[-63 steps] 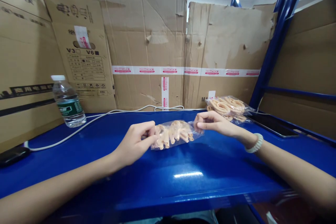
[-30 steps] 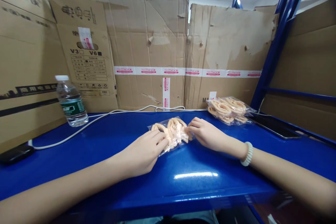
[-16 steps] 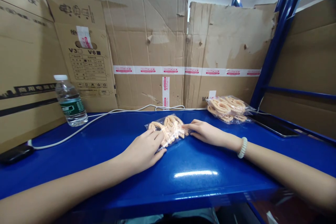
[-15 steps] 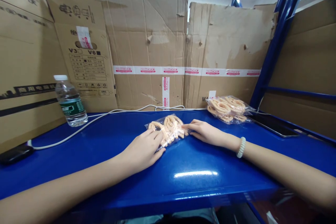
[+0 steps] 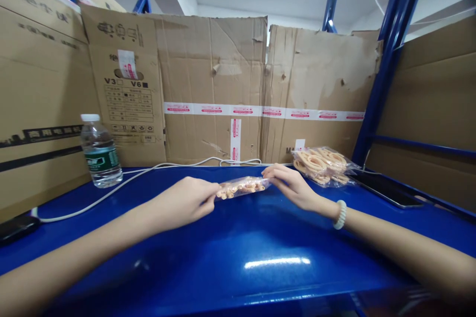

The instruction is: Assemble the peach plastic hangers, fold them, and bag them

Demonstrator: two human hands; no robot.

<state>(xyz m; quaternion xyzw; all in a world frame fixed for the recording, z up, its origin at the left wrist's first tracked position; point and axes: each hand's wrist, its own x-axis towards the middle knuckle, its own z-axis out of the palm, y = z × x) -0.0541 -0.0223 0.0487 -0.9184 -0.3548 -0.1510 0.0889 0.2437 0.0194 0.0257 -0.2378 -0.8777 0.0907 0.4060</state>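
Note:
A clear plastic bag of beige loops (image 5: 243,187) is held between my two hands, seen nearly edge-on, with round ends of the tube-like pieces facing me. My left hand (image 5: 191,199) is closed on the bag's left end, thumb below and fingers over it. At the right end, my right hand (image 5: 292,185) pinches the bag's clear edge between thumb and fingers. A pale beaded bracelet (image 5: 340,214) circles my right wrist. More clear bags of beige loops (image 5: 322,164) lie stacked just beyond my right hand.
A blue tabletop (image 5: 223,252) lies under my hands. At the left stand a water bottle (image 5: 101,153) and a black device (image 5: 18,228) with a white cable (image 5: 92,205). A dark phone-like slab (image 5: 386,190) lies at right. Cardboard panels (image 5: 211,74) wall the back.
The bag has been lifted from the tabletop and tilted edge-on. My left hand has moved left and closed on its end. My right hand now grips the other end. The view has tipped up slightly.

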